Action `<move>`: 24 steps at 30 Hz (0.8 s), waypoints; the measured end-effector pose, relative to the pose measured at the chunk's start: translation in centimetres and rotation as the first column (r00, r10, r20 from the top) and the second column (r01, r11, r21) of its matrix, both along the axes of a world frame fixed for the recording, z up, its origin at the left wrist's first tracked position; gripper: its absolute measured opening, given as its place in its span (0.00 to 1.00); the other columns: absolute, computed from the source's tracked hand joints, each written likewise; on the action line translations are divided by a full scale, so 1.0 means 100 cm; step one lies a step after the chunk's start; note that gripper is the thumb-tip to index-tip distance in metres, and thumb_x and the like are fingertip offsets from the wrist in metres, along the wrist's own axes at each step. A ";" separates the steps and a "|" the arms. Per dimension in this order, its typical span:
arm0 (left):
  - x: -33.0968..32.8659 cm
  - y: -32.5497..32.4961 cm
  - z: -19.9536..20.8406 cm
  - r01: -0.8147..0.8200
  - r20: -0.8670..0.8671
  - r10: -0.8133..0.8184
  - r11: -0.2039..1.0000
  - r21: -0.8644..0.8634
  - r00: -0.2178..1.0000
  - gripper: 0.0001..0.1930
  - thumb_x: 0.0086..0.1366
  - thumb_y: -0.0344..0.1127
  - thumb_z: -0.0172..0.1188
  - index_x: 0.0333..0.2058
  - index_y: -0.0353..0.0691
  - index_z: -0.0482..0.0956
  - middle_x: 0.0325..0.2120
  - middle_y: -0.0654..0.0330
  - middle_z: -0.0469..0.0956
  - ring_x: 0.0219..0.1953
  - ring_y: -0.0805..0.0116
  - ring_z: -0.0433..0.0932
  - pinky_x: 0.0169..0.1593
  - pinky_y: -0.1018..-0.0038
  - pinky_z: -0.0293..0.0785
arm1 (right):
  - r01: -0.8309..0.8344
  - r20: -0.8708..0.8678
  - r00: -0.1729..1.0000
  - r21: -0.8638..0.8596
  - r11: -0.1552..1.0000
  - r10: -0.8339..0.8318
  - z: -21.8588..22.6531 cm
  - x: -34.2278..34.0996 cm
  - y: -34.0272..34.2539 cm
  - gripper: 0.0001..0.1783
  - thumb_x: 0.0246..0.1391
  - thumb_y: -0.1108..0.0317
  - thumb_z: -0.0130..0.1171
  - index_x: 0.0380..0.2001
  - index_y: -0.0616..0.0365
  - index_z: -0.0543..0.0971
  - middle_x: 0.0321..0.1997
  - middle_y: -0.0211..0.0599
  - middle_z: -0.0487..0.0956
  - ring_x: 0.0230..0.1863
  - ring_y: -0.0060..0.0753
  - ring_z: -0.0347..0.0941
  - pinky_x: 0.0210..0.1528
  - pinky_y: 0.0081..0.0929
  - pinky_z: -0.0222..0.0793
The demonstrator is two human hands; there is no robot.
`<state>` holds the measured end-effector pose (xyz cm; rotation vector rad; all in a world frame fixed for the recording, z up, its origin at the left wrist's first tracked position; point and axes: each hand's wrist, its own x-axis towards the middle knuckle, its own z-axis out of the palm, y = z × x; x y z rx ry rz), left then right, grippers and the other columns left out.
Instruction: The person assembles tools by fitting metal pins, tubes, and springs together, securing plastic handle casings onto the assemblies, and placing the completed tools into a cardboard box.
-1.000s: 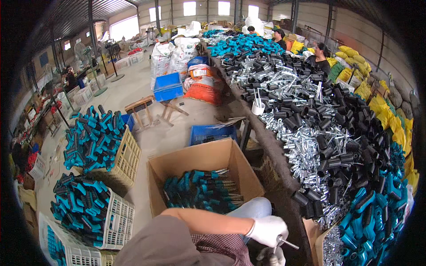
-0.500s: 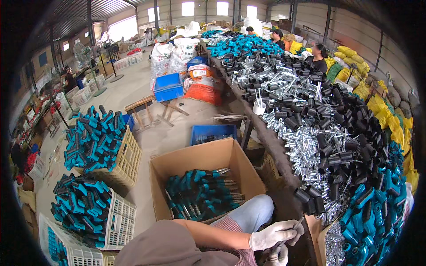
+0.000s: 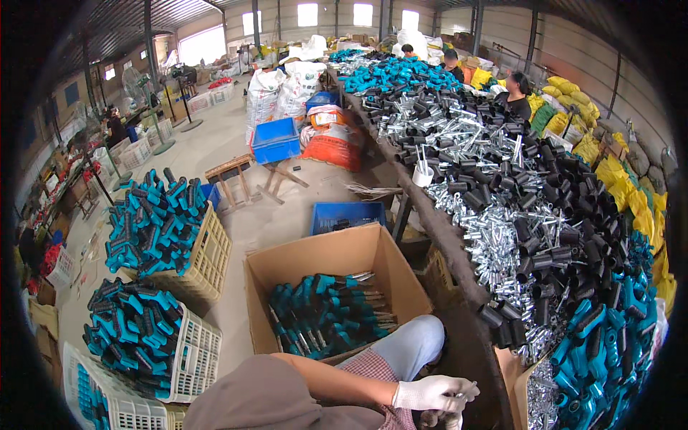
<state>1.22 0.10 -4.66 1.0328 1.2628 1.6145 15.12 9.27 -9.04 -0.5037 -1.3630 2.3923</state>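
My left hand [image 3: 434, 393], in a white glove, is closed with its fingers curled, low in the view just right of my knee. Right below it is my right hand [image 3: 453, 421], also gloved and mostly cut off by the lower edge. Between them shows a small dark part, too blurred to name. A cardboard box [image 3: 287, 259] stands open in front of my lap, holding teal-and-black handles [image 3: 326, 315] with metal shafts. To the right of my hands lies a heap of loose teal handles [image 3: 573, 358].
The long table [image 3: 448, 247] on my right is heaped with metal parts [image 3: 494, 236] and black tubes [image 3: 552, 258]. Crates [image 3: 197, 351] of teal handles stand at left. Beyond the box are blue bins [image 3: 276, 141], a wooden stool [image 3: 229, 172] and sacks [image 3: 333, 147]. People sit across the table.
My left hand has moved slightly left and down, closer over my right hand. The dark thin piece that stuck up from its fingers no longer shows. The view has shifted slightly.
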 end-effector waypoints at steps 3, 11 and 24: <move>-0.007 -0.001 0.010 0.121 -0.184 -0.152 0.978 -0.170 0.971 0.20 0.64 0.43 0.61 0.49 0.36 0.75 0.44 0.55 0.77 0.48 0.63 0.77 0.50 0.68 0.75 | -0.041 -0.036 0.999 -0.050 0.998 0.040 -0.001 -0.001 0.002 0.17 0.62 0.57 0.61 0.44 0.60 0.75 0.26 0.25 0.71 0.25 0.20 0.65 0.30 0.21 0.63; -0.048 0.006 0.023 -0.046 -0.097 0.048 0.999 0.022 0.994 0.15 0.66 0.40 0.59 0.46 0.37 0.75 0.38 0.60 0.77 0.42 0.70 0.76 0.47 0.72 0.74 | -0.033 -0.020 0.999 -0.089 0.995 0.031 0.013 -0.007 -0.003 0.16 0.61 0.55 0.61 0.39 0.57 0.73 0.22 0.24 0.65 0.20 0.20 0.59 0.23 0.21 0.57; -0.061 -0.024 0.054 -0.010 -0.705 -0.270 0.930 -0.366 0.656 0.12 0.49 0.34 0.65 0.33 0.37 0.80 0.32 0.51 0.79 0.36 0.51 0.79 0.39 0.59 0.74 | 0.083 0.280 0.947 0.260 0.962 -0.157 0.023 0.012 0.025 0.23 0.64 0.48 0.53 0.36 0.60 0.79 0.25 0.22 0.68 0.25 0.19 0.61 0.26 0.19 0.58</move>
